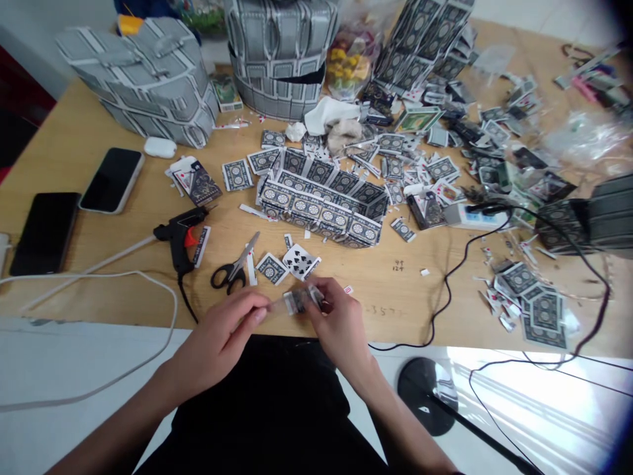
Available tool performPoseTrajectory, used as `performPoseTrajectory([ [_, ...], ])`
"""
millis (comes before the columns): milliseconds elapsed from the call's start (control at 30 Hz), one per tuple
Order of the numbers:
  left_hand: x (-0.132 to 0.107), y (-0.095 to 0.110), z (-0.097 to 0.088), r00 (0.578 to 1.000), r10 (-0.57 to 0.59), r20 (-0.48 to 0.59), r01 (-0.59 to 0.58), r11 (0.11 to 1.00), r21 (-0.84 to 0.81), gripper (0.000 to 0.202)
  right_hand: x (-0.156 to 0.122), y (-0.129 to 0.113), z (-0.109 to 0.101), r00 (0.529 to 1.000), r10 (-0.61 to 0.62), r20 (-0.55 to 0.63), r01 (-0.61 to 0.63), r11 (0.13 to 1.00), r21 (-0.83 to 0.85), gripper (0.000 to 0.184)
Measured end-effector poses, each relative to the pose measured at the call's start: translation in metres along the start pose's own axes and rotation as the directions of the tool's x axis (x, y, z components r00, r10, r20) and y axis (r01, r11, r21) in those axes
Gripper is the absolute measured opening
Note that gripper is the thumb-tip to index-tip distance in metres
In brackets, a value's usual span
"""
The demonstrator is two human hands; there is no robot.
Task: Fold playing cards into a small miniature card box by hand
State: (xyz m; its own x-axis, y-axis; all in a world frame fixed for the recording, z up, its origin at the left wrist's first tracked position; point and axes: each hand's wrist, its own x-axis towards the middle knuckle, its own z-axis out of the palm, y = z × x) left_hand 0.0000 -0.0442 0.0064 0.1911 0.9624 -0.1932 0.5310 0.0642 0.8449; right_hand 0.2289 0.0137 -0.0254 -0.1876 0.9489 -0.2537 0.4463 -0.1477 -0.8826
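Both my hands meet at the near edge of the wooden table (74, 165). My left hand (222, 336) pinches one end of a small folded playing card piece (299, 300), and my right hand (336, 320) grips its other end with curled fingers. Just beyond my hands lie a face-up spade card (301, 259), a face-down card (271, 268) and black-handled scissors (235, 269). A black glue gun (180, 237) with an orange trigger rests to the left. Farther back sits a long box-like piece (321, 204) built from patterned card backs.
Two phones (74, 204) lie at the left edge, and a white cable (99, 277) runs beside them. Large grey card-built shapes (143, 79) stand at the back. Loose cards and scraps (494, 152) cover the right half, with a power strip (469, 214) and black cables (445, 284).
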Motion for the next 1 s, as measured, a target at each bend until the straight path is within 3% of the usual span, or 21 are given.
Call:
performPoseTrajectory([
  [67,-0.006,0.007,-0.009,0.99,0.118,0.079,-0.124,0.989,0.079,0.026,0.002,0.0,-0.002,1.0,-0.006,-0.009,0.006,1.0,-0.008,0.018],
  [167,-0.009,0.013,-0.012,0.942,0.278,0.19,-0.323,0.906,0.274,0.036,0.005,0.001,-0.004,1.0,0.014,-0.007,-0.014,1.0,-0.021,0.019],
  [267,0.0,0.012,0.0,0.905,0.345,0.249,-0.421,0.814,0.4,0.025,0.007,0.001,-0.005,0.999,0.034,0.009,-0.034,0.999,-0.025,0.018],
  [433,0.02,0.005,0.031,0.861,0.435,0.262,-0.508,0.745,0.432,0.019,0.006,0.002,-0.004,1.0,0.014,-0.007,-0.014,0.999,-0.041,0.02],
  [533,0.024,0.002,0.04,0.847,0.481,0.227,-0.531,0.742,0.409,0.017,0.003,0.004,-0.002,0.999,0.018,-0.049,-0.017,1.0,0.006,0.027],
  [733,0.019,0.0,0.033,0.846,0.534,-0.002,-0.502,0.796,0.339,0.019,-0.002,0.003,-0.003,0.998,0.058,-0.036,-0.046,0.962,0.268,0.033],
  [867,0.016,0.001,0.03,0.825,0.566,0.005,-0.527,0.765,0.372,0.012,-0.002,-0.002,-0.006,0.998,0.068,-0.011,-0.057,0.907,0.417,0.037],
  [1000,0.014,0.005,0.03,0.805,0.593,-0.023,-0.543,0.751,0.376,0.012,-0.001,-0.003,-0.007,0.995,0.083,-0.046,-0.055,0.9,0.433,0.035],
])
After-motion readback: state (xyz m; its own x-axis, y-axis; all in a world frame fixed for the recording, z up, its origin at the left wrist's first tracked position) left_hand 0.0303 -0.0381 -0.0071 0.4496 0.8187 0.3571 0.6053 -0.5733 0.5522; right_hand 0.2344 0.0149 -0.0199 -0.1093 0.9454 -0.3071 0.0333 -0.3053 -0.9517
